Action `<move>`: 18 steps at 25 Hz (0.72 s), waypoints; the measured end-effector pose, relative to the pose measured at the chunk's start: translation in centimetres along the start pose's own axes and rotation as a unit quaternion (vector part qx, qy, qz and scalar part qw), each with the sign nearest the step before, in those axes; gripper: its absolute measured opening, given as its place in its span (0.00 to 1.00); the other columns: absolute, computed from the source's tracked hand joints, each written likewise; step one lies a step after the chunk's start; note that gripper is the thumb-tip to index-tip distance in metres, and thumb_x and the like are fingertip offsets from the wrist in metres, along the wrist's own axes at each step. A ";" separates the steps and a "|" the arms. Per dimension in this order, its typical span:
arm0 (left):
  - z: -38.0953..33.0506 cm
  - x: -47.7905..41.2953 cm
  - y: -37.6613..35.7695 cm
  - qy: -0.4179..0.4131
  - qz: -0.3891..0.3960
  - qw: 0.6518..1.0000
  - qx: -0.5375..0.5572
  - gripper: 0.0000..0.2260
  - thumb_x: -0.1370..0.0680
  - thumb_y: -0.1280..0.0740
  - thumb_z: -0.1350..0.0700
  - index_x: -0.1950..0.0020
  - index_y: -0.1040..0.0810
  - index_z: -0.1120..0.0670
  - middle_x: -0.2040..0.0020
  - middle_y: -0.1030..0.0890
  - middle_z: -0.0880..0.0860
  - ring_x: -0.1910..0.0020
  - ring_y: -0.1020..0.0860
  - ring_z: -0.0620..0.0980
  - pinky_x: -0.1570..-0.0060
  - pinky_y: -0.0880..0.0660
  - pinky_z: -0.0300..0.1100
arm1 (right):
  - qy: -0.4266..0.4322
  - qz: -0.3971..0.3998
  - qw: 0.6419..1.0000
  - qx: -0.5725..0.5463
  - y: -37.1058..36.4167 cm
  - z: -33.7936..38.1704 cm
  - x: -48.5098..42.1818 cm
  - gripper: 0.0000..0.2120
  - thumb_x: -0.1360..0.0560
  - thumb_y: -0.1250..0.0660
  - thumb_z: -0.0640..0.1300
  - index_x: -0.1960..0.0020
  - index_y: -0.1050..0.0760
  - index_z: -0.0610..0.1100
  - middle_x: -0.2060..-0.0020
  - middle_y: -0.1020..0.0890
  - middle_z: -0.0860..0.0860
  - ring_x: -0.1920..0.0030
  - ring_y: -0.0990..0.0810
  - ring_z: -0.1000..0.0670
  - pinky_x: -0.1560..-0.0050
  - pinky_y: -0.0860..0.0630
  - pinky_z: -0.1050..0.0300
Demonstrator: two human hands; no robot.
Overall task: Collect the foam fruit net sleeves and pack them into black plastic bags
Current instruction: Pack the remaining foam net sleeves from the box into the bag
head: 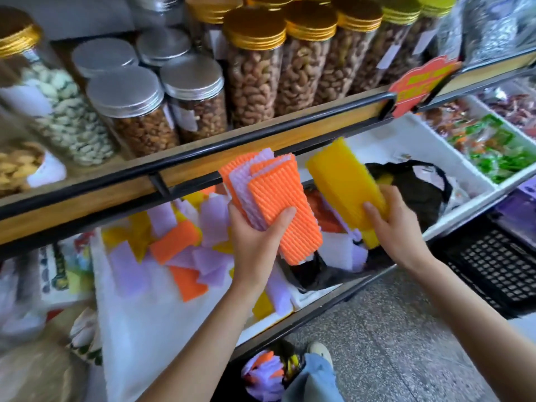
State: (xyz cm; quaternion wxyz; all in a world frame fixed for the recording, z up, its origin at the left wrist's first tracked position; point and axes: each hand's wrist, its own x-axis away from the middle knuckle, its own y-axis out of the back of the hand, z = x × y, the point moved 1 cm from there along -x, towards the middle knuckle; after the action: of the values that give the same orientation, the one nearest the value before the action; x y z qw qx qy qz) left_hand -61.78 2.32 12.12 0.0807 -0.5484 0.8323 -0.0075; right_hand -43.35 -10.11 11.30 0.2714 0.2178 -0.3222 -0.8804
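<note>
Shop shelf [203,158] w/ nut jars [252,76] was seen above a white bin [139,329], where loose sleeves [174,248] were heaped. A stack of orange & purple sleeves [275,198] was gripped by the left hand [255,236]; a yellow sleeve [342,181] was held by the right hand [391,224], near a black bag [417,187].

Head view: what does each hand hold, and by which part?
Left hand: a stack of orange and lilac ribbed foam sleeves, gripped round its lower half. Right hand: a yellow foam sleeve, likewise.
</note>
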 end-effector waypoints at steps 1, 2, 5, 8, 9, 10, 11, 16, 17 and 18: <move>-0.2 -0.2 -0.9 0.000 0.006 1.000 0.004 0.20 0.32 0.24 0.63 0.50 0.32 0.50 0.54 0.21 0.44 0.57 0.21 0.34 0.55 0.26 0.30 | -0.008 0.040 0.999 0.037 -0.1 -1.8 -0.5 0.17 0.23 0.35 0.43 0.36 0.30 0.41 0.54 0.22 0.45 0.56 0.23 0.45 0.58 0.31 0.54; -0.3 -0.5 -1.6 -0.001 0.013 1.000 0.012 0.19 0.31 0.26 0.64 0.50 0.32 0.51 0.54 0.21 0.45 0.58 0.21 0.34 0.56 0.26 0.30 | -0.008 0.090 0.994 0.067 -0.5 -3.4 -1.0 0.17 0.24 0.34 0.42 0.36 0.28 0.43 0.51 0.20 0.44 0.51 0.21 0.44 0.53 0.29 0.53; -0.3 -1.5 -3.7 -0.007 0.037 0.999 0.025 0.20 0.31 0.25 0.64 0.47 0.32 0.52 0.53 0.20 0.46 0.57 0.20 0.36 0.56 0.27 0.29 | -0.014 0.226 0.967 0.112 -2.4 -7.2 -2.9 0.16 0.27 0.29 0.44 0.40 0.24 0.45 0.46 0.19 0.46 0.43 0.22 0.44 0.43 0.28 0.52; -0.6 -2.6 -5.7 0.001 0.069 0.997 0.022 0.20 0.31 0.25 0.62 0.47 0.31 0.50 0.51 0.20 0.47 0.55 0.20 0.37 0.56 0.26 0.29 | -0.002 0.245 0.954 0.171 -4.0 -8.3 -4.6 0.20 0.29 0.29 0.45 0.38 0.26 0.43 0.44 0.22 0.43 0.41 0.24 0.41 0.41 0.30 0.50; -0.5 -2.9 -6.4 0.006 0.082 0.997 0.016 0.20 0.31 0.25 0.61 0.46 0.31 0.50 0.51 0.20 0.47 0.56 0.20 0.36 0.57 0.27 0.28 | 0.016 0.220 0.957 0.191 -4.0 -8.0 -5.1 0.22 0.29 0.28 0.44 0.37 0.28 0.42 0.42 0.23 0.43 0.40 0.26 0.40 0.41 0.31 0.49; -0.4 -3.3 -7.3 0.010 0.097 0.995 0.010 0.20 0.31 0.24 0.59 0.46 0.31 0.50 0.51 0.20 0.48 0.55 0.20 0.37 0.57 0.27 0.28 | 0.044 0.172 0.965 0.191 -3.4 -7.5 -5.5 0.25 0.30 0.28 0.44 0.36 0.29 0.41 0.42 0.25 0.42 0.41 0.27 0.40 0.42 0.31 0.49; -0.2 -3.7 -8.2 0.011 0.114 0.993 0.002 0.21 0.33 0.23 0.56 0.46 0.30 0.51 0.50 0.19 0.48 0.54 0.20 0.38 0.57 0.27 0.28 | 0.077 0.102 0.974 0.185 -2.5 -6.9 -5.8 0.25 0.30 0.28 0.45 0.36 0.30 0.41 0.43 0.25 0.42 0.43 0.27 0.39 0.44 0.31 0.48; 3.4 -5.5 -13.2 -0.002 0.228 0.966 -0.123 0.28 0.38 0.24 0.43 0.43 0.29 0.50 0.46 0.21 0.49 0.46 0.21 0.43 0.44 0.25 0.44 | 0.111 -0.110 0.963 0.218 4.1 -7.0 -8.2 0.26 0.30 0.31 0.43 0.34 0.33 0.39 0.40 0.27 0.39 0.40 0.31 0.38 0.41 0.35 0.47; 4.2 -5.5 -14.1 -0.019 0.245 0.954 -0.172 0.28 0.38 0.24 0.43 0.43 0.30 0.49 0.45 0.22 0.49 0.44 0.23 0.44 0.42 0.27 0.47 | 0.057 -0.049 0.974 0.212 5.0 -7.8 -9.1 0.24 0.28 0.31 0.43 0.34 0.31 0.40 0.40 0.26 0.40 0.39 0.30 0.39 0.43 0.34 0.48; 5.1 -5.3 -15.0 -0.038 0.260 0.936 -0.232 0.31 0.38 0.25 0.41 0.40 0.31 0.49 0.43 0.24 0.49 0.42 0.25 0.46 0.40 0.28 0.49 | 0.014 0.007 0.982 0.189 5.9 -8.5 -9.9 0.17 0.26 0.32 0.45 0.38 0.27 0.42 0.44 0.22 0.42 0.42 0.26 0.40 0.49 0.32 0.50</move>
State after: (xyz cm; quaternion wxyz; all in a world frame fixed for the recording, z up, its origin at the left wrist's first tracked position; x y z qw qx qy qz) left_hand -45.32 1.62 9.24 -0.0182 -0.3160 0.9207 0.2283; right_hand -29.16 -11.63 11.51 0.2360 0.2749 -0.4802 -0.7988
